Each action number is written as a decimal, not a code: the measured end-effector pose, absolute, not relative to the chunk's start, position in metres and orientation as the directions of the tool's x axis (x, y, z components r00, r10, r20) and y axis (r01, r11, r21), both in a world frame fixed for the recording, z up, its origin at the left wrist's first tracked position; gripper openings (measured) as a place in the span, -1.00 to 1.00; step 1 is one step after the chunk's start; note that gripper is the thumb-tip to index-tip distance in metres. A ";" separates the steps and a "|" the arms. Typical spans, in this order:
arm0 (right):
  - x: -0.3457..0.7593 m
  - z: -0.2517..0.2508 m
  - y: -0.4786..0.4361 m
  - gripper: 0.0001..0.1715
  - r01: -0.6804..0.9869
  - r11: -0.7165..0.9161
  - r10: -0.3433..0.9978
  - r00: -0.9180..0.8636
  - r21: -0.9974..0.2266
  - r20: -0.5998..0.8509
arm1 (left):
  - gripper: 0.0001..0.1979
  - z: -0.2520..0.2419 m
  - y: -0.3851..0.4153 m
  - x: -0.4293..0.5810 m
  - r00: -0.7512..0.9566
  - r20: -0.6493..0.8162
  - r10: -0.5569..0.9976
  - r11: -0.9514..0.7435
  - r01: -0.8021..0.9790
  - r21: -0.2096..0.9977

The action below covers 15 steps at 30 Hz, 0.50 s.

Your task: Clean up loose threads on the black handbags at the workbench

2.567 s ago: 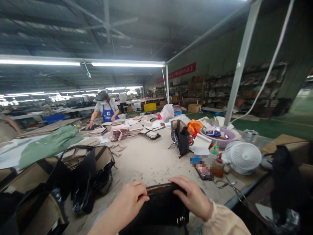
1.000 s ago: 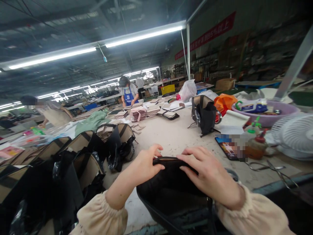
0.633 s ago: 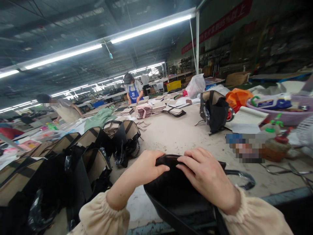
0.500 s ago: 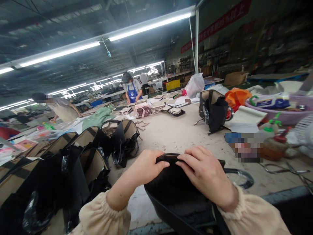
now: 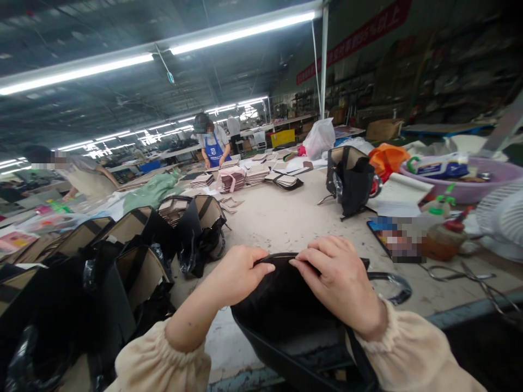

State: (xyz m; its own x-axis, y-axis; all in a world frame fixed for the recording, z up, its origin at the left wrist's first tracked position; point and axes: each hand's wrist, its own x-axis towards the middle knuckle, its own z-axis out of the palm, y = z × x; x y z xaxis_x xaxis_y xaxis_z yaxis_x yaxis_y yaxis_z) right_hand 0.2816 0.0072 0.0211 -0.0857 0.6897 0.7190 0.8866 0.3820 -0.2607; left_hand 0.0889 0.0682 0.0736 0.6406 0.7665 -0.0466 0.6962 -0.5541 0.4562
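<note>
A black bag [image 5: 281, 321] stands at the table's front edge, its mouth towards me and its dark inside showing. My left hand [image 5: 239, 272] pinches the far rim, thumb inside and fingers over the outer side. Close to its right, my right hand [image 5: 337, 277] grips the same rim between thumb and fingers. A short stretch of the edge shows between the two hands. Out to the right of the bag sticks a plastic-wrapped handle [image 5: 392, 286]. The bag's lower part runs out of view at the bottom.
Several black bags with tan linings [image 5: 134, 277] crowd the left side. Another black bag [image 5: 351, 179] stands further back right. Scissors [image 5: 461, 272], a phone [image 5: 396, 239], a bottle [image 5: 443, 239], a white fan [image 5: 502, 212] and a purple basin [image 5: 498, 177] lie right. Two co-workers [image 5: 212, 144] stand beyond.
The view has turned slightly, so the surroundings sit a little further left. Both hands keep their hold on the bag's rim, with hardly any shift along it.
</note>
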 end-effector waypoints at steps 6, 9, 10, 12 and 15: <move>0.280 0.023 0.008 -0.81 0.884 0.381 0.687 -0.075 -0.271 0.722 | -0.71 0.075 0.069 0.089 0.642 -0.035 0.766 -0.559 0.691 0.458; 0.280 0.023 0.009 -0.80 0.883 0.382 0.680 -0.068 -0.273 0.730 | -0.76 0.075 0.070 0.091 0.664 -0.019 0.747 -0.559 0.643 0.523; 0.279 0.023 0.009 -0.80 0.883 0.379 0.679 -0.063 -0.276 0.732 | -0.75 0.075 0.071 0.092 0.669 -0.016 0.743 -0.556 0.630 0.542; 0.279 0.023 0.009 -0.81 0.885 0.371 0.683 -0.055 -0.281 0.728 | -0.75 0.075 0.071 0.094 0.674 -0.023 0.739 -0.553 0.625 0.552; 0.280 0.022 0.010 -0.80 0.888 0.358 0.691 -0.046 -0.287 0.721 | -0.75 0.077 0.072 0.097 0.673 -0.039 0.739 -0.563 0.648 0.514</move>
